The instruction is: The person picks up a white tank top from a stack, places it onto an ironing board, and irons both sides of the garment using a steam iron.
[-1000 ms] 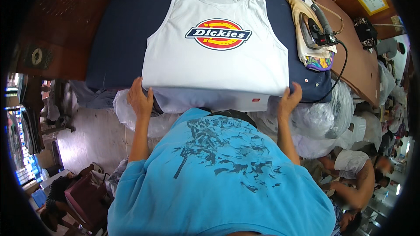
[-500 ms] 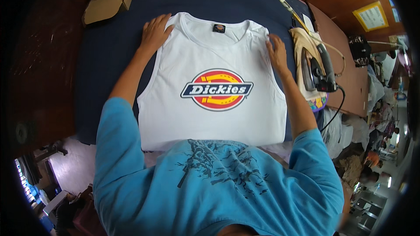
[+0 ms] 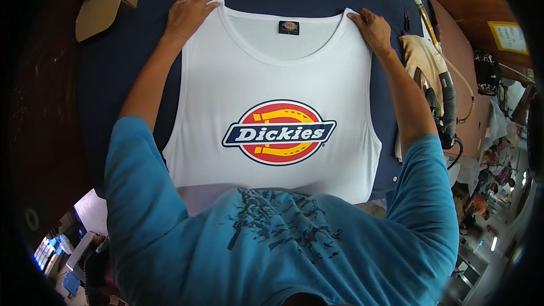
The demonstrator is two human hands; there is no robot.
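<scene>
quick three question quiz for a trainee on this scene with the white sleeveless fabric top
1. Which part of the white sleeveless fabric top do the left hand and right hand hold?
2. True or false: the black iron with the rounded grey handle is left of the top.
3. What lies under the top?
a) a green rubber mat
b) a flat dark blue covering
c) a clear glass sheet

Key: 1. The shoulder straps, one each. 2. False. 3. b.

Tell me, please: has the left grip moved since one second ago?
Yes: the left grip went forward, from the near edge of the navy tabletop toward its far side.
</scene>
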